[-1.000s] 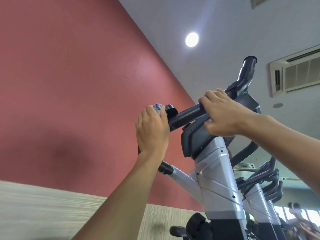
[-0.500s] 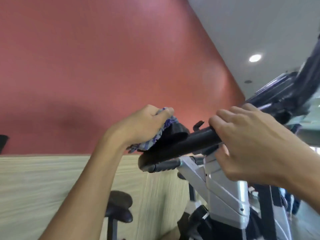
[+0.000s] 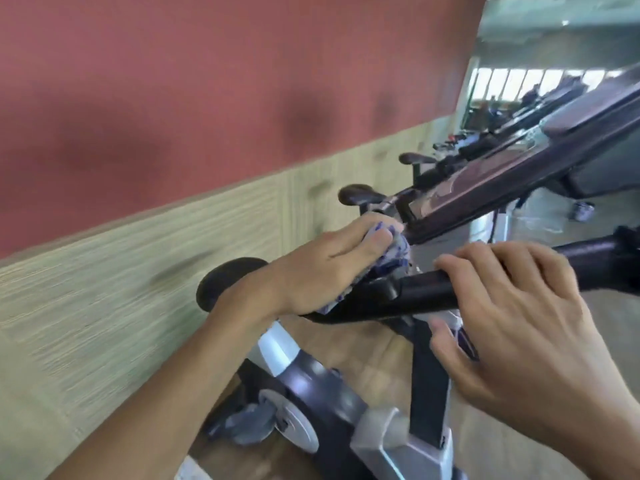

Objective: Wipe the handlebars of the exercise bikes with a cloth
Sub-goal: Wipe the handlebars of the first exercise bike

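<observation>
Gripping the dark handlebar (image 3: 426, 297) near the middle of the view, both hands are at work on the nearest exercise bike (image 3: 398, 441): the bar runs from lower left up toward the right edge, across the top of the bike's grey and silver frame. The cloth (image 3: 498, 252), blue and white patterned, is bunched over the bar's left end, and the left hand (image 3: 311, 271) holds it there with fingers curled round the wad and the thumb pressed on top, so cloth lies between palm and bar. Just to the right, the right hand (image 3: 519, 317) clamps the bare bar, fingers wrapped over the top and the thumb hooked underneath, apparently steadying it. Above and beyond the hands slants the console (image 3: 512, 174) of the bike, and farther right more bikes (image 3: 554, 95) recede toward bright windows. On the left runs a red wall (image 3: 207, 81) over a pale wood-grain panel (image 3: 104, 289). The picture is smeared by motion, so fine contact is hard to judge. The likely risks from here: the bunched cloth could slide off the rounded bar end if the stroke runs too far left, leaving bare fingers rubbing the grip; the stretch under the right hand may go unwiped unless that hand shifts; and a loose corner could catch on the bracket below the console.
</observation>
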